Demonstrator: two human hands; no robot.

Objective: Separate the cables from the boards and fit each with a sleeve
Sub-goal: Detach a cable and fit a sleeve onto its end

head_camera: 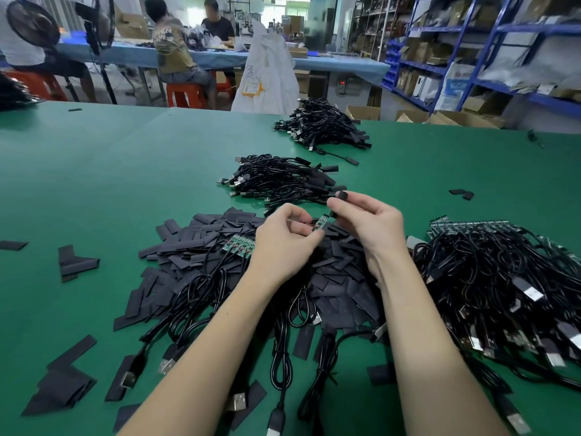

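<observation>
My left hand (287, 237) pinches a small green circuit board (320, 222) on the end of a black cable, above a heap of flat black sleeves (201, 243). My right hand (366, 220) pinches one black sleeve (341, 196) at its fingertips, just right of the board's tip. A strip of joined green boards (240, 245) with cables lies on the sleeve heap under my left wrist. More USB cables (283, 357) trail toward me between my forearms.
A big tangle of cables on boards (503, 278) lies at the right. Two piles of sleeved cables (279, 179) (323, 125) sit farther back on the green table (94, 184). Loose sleeves (72, 259) lie scattered left. People sit at a far bench.
</observation>
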